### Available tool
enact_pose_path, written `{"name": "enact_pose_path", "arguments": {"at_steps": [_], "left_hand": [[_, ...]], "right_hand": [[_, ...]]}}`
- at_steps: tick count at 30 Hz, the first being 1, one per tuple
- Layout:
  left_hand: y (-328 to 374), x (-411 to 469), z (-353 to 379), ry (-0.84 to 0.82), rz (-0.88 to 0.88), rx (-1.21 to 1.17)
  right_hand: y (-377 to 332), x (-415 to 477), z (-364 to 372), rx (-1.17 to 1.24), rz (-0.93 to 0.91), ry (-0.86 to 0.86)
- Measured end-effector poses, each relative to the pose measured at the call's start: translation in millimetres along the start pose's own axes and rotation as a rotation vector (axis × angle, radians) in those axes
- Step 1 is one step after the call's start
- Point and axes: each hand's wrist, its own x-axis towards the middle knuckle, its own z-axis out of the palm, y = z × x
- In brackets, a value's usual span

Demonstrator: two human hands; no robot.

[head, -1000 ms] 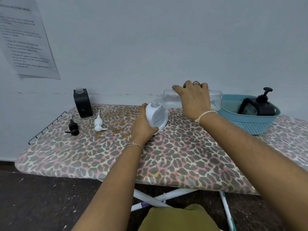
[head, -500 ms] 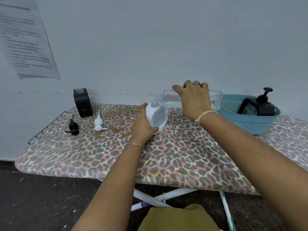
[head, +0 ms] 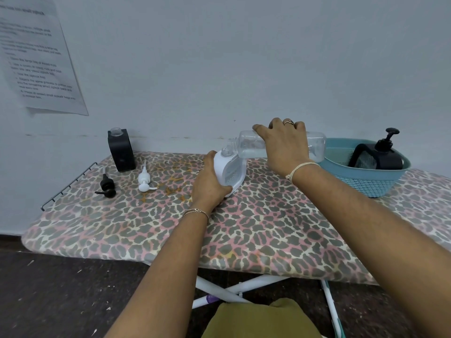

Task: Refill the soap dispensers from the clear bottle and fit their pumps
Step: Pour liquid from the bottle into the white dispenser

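My left hand (head: 210, 185) grips a white soap dispenser (head: 231, 170) standing upright on the leopard-print board (head: 256, 228), its neck uncapped. My right hand (head: 284, 145) holds the clear bottle (head: 316, 145) on its side, mouth pointing left just above the white dispenser's neck. A black dispenser (head: 121, 150) without a pump stands at the back left by the wall. In front of it lie a black pump (head: 106, 186) and a white pump (head: 144, 180), loose on the board.
A teal basket (head: 373, 181) at the back right holds another black dispenser (head: 380, 154) with its pump fitted. A wire rack (head: 67, 186) edges the board's left end. A printed sheet (head: 36, 57) hangs on the wall.
The clear bottle has lifted slightly and levelled out over the white dispenser's neck. Both hands keep their grips in the same place.
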Motion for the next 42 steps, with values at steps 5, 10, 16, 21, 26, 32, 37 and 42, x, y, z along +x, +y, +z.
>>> {"name": "enact_pose_path", "arguments": {"at_steps": [5,10,16,21,26,32,37,42], "left_hand": [[1,-1,-1,0.003,-0.001,-0.004],[1,-1,-2,0.002,0.006,-0.004],[0,-2,-2,0.003,0.026,-0.020],[1,-2,-2,0.005,0.027,-0.017],[0,-2,-2,0.007,0.020,-0.006],[-2,-2,-2,0.006,0.029,-0.016],[-3,-3,-2,0.009,0.036,-0.028],[-1,-4,-4,-0.008,0.051,-0.019]], "right_hand": [[3,-2,3,0.059,0.028,-0.038],[11,-8,19,0.233,0.096,-0.083],[16,-12,26,0.760,0.287,-0.016],[9,-15,39,1.142,0.560,0.079],[-6,-16,58,1.201,0.693,0.175],[-15,-17,74,1.157,0.750,0.253],[-14,-19,76,1.171,0.756,0.230],[-24,-30,67,1.167,0.812,0.252]]}}
